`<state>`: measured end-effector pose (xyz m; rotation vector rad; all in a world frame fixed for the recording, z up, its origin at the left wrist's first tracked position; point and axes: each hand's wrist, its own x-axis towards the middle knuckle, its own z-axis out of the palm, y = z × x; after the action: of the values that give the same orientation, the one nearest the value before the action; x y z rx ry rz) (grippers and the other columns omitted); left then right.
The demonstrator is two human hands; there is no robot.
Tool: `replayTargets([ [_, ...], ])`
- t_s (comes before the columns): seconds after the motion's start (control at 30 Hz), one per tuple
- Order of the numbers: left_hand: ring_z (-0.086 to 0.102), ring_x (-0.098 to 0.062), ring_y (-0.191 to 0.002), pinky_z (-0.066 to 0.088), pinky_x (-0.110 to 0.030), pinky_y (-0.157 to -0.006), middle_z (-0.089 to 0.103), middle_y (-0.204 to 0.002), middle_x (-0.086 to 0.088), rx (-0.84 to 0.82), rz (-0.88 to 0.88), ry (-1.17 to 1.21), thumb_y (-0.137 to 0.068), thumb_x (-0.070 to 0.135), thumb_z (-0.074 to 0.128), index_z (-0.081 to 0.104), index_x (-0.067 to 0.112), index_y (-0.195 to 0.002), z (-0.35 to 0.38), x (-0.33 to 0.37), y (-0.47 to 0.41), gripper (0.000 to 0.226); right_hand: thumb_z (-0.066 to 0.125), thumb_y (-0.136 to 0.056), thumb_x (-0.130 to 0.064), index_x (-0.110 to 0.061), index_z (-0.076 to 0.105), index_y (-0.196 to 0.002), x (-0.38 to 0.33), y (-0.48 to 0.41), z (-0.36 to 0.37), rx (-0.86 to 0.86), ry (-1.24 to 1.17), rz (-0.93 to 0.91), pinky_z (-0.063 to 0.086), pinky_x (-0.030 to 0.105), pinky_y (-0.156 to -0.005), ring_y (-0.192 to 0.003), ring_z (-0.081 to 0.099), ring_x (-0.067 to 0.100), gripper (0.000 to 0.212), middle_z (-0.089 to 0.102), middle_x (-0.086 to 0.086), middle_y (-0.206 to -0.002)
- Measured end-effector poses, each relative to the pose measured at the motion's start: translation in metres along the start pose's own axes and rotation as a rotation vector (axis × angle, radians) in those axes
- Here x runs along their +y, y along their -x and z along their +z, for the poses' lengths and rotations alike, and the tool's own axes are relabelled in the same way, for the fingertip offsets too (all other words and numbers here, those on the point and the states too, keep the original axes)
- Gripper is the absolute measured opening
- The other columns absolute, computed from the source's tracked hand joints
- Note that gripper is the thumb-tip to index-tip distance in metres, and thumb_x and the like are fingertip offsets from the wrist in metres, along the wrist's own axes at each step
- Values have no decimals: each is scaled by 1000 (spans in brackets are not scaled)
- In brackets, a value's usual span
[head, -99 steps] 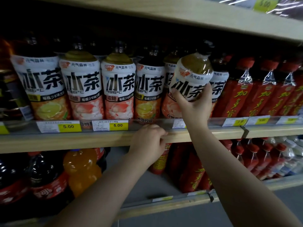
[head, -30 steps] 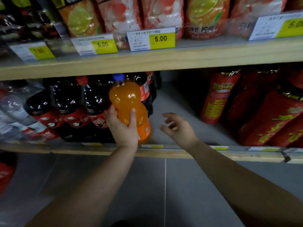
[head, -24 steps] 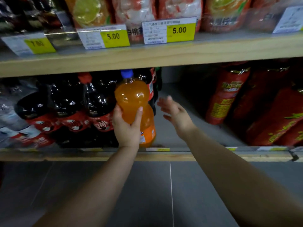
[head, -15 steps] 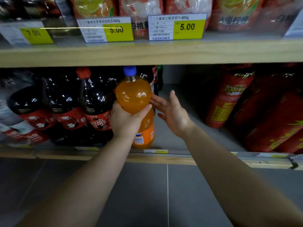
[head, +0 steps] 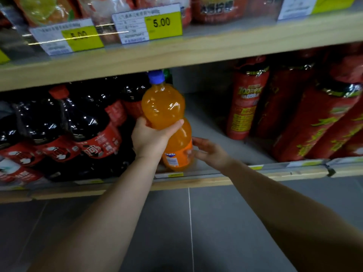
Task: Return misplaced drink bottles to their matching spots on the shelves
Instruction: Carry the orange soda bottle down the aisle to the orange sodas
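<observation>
A large orange soda bottle (head: 164, 108) with a blue cap stands tilted at the front of the lower shelf (head: 216, 180), next to the dark cola bottles (head: 82, 122). My left hand (head: 150, 139) grips its waist from the left, thumb across the front. My right hand (head: 210, 152) reaches in from the right, its fingers touching the bottle's lower labelled part; its fingers look fairly straight.
Tall red-wrapped bottles (head: 306, 118) fill the lower shelf's right side, with a bare grey gap (head: 208, 122) between them and the orange bottle. The upper shelf (head: 176, 54) carries tea bottles behind yellow price tags (head: 163, 23). Grey floor tiles lie below.
My right hand has dropped from the bottle's upper bulge to its lower label. My left hand keeps its grip, and the bottle has tilted a little and come closer.
</observation>
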<state>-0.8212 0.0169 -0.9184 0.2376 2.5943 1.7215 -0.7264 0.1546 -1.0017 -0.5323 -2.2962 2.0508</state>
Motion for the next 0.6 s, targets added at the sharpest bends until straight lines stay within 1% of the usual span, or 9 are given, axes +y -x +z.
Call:
replayTargets([
  [0.07, 64, -17, -90, 54, -41, -81, 64, -95, 12, -29, 10, 6, -31, 68, 78, 56, 34, -95, 14, 5, 2, 76, 76, -77, -36, -26, 43, -141, 4, 3, -12, 28, 26, 2, 38, 24, -96, -127, 39, 9, 72, 46, -6, -140],
  [0.13, 62, -16, -89, 52, -37, -78, 65, -98, 10, -56, 7, 20, -30, 68, 77, 57, 33, -98, 28, 8, 4, 79, 83, -69, -34, -28, 38, -140, 8, 4, -22, 51, 32, -8, 43, 15, -84, -120, 41, 7, 84, 46, -11, -134],
  [0.17, 61, -15, -88, 50, -34, -76, 65, -100, 9, -76, 7, 31, -29, 68, 77, 57, 32, -100, 34, 9, 5, 82, 86, -63, -34, -28, 35, -140, 10, 3, -25, 61, 35, -25, 48, 17, -86, -120, 44, 9, 92, 47, -11, -132],
  [0.23, 60, -12, -87, 46, -28, -73, 64, -99, 10, -136, 21, 60, -28, 67, 77, 58, 31, -103, 47, 12, 8, 85, 92, -48, -44, -28, 28, -140, 14, 2, -26, 146, 66, -26, 50, 39, -96, -123, 48, 18, 113, 47, -3, -135],
  [0.27, 58, -10, -87, 44, -25, -70, 62, -99, 12, -166, 33, 69, -30, 66, 78, 57, 31, -105, 52, 14, 10, 85, 91, -41, -50, -30, 26, -138, 17, 0, -25, 213, 97, -10, 48, 46, -98, -124, 48, 20, 118, 47, -2, -135],
  [0.33, 54, -9, -90, 39, -22, -66, 57, -103, 14, -212, 68, 73, -39, 63, 81, 53, 32, -112, 61, 14, 13, 84, 88, -37, -59, -43, 23, -129, 22, -1, -23, 304, 118, 0, 48, 47, -97, -122, 50, 19, 114, 48, -5, -132],
  [0.43, 51, -13, -103, 41, -28, -79, 52, -120, 10, -286, 94, 31, -51, 61, 81, 43, 33, -127, 69, 4, 13, 89, 87, -37, -62, -51, 21, -120, 24, -1, -23, 335, 151, -4, 51, 40, -93, -117, 53, 17, 107, 50, -9, -125],
  [0.5, 49, -15, -104, 40, -34, -80, 50, -120, 11, -318, 12, 21, -52, 62, 80, 38, 35, -133, 72, -3, 14, 95, 85, -39, -63, -46, 22, -125, 23, 0, -23, 341, 189, -24, 51, 38, -92, -116, 54, 17, 108, 51, -9, -125],
  [0.6, 48, -8, -91, 38, -30, -73, 48, -103, 21, -277, -54, 96, -41, 67, 77, 43, 40, -126, 71, -7, 13, 96, 87, -45, -56, -35, 26, -132, 18, 1, -22, 349, 256, -56, 50, 35, -89, -114, 54, 17, 109, 51, -8, -124],
])
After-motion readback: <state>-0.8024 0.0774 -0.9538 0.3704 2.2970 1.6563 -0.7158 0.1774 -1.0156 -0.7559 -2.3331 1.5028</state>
